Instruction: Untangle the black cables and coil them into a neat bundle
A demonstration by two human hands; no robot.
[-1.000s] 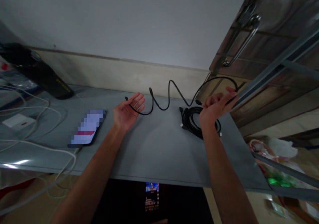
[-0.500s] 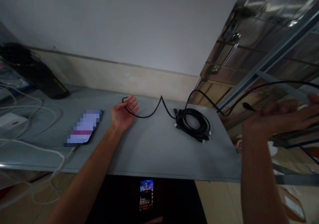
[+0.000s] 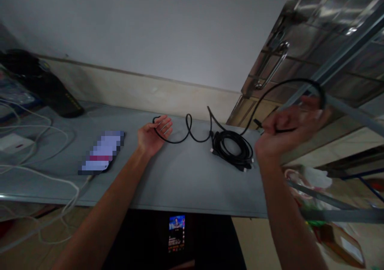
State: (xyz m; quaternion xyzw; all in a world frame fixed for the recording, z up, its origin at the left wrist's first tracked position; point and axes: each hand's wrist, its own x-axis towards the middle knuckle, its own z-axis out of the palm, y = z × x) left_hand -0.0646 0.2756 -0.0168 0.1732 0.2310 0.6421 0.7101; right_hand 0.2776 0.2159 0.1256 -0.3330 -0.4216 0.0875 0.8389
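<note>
Grey tabletop [image 3: 180,182], hands [image 3: 154,136] [image 3: 289,128] loosely curled, both holding black cable [image 3: 177,143].

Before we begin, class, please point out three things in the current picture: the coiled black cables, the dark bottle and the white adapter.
Coiled black cables [image 3: 231,157]: head view, lower side of the coil.
Dark bottle [image 3: 58,90]: head view, middle of its body.
White adapter [image 3: 14,143]: head view, its pale face.

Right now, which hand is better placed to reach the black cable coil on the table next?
Right, probably. The right hand is closer to the cable coil; the left hand is farther off, across some tabletop. Both hold the loose black cable, so neither is free.
</note>
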